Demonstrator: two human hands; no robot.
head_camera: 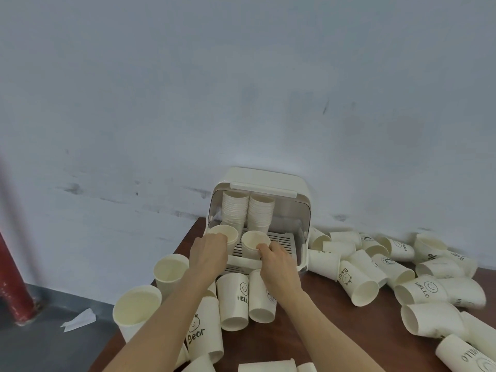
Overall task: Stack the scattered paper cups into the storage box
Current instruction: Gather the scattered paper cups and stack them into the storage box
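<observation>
Storage box: one cream plastic storage box (271,181) stands at the far edge of the brown table (316,342), against the pale wall (241,89); its front is open and a slatted tray (284,242) lines its floor.
Stacks inside: two tall stacks of nested cups stand upside down at the back, the left stack (235,208) and the right stack (261,212), side by side and touching.
Left hand: the left hand (209,253) grips the rim of one upright cup (224,233) at the box's front left corner, fingers curled over its near side.
Right hand: the right hand (279,260) pinches the near rim of a second upright cup (255,241) standing on the tray.
Cups near left: two upright cups, one nearer (137,308) and one behind it (171,269), stand at the table's left edge; a Bear cup (205,328) and a HELLO cup (233,302) lie between the forearms, with more partly hidden.
Pile at right: well over a dozen loose cups (402,275) lie on their sides, heaped from the box's right wall to the frame's edge; an exact count cannot be told.
Open room: bare tabletop shows only in front of the box, right of the right forearm; the right half of the tray is free.
Floor: one red post (13,280) and one scrap of paper (79,320) on grey floor, left of the table.
</observation>
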